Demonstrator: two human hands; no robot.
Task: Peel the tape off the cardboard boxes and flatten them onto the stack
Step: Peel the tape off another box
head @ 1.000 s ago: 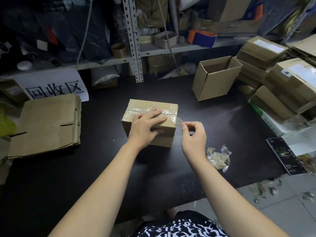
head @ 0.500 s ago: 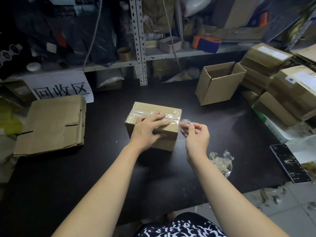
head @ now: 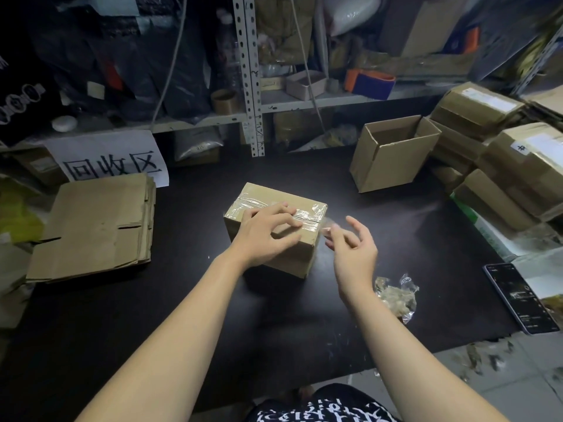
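White sign [head: 112, 159] reads 回收区 behind the stack [head: 94, 226]; box label [head: 521, 148] perhaps "#".

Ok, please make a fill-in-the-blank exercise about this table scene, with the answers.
The left hand rests on the box sealed with clear ____.
The flattened stack lies on the person's ____ side.
The untaped box near the shelf stands ____ at the top.
The phone lies face ____.
Missing: tape; left; open; up.

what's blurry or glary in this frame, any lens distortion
Head view: fingertips of the right hand smear with motion blur beside the box; the left hand is slightly soft; the clear tape glares white across the box top; the wide-angle lens tilts lines near the right edge; corners fall dark.
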